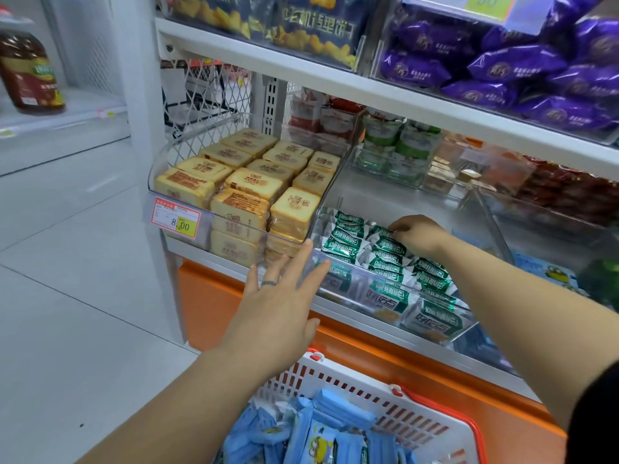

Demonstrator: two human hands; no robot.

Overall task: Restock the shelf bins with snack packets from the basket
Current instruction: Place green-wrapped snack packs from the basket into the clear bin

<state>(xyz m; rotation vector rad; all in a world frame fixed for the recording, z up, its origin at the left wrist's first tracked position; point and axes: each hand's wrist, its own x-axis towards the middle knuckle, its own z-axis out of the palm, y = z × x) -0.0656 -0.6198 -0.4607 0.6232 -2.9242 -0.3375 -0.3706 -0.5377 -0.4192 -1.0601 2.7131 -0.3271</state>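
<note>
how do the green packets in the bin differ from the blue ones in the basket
Colour: green packets are green and white, blue packets light blue. Pose: green packets lie in rows in the clear bin, blue packets sit heaped in the basket. Both are small sealed wrappers.

We are in a grocery shop. Across the upper frame, white shelves (301, 70) carry clear plastic bins (167, 155) full of wrapped snacks (254, 182). A price tag (176, 221) at centre left reads 8.00, and a white shopping basket (355, 370) stands at the bottom.
</note>
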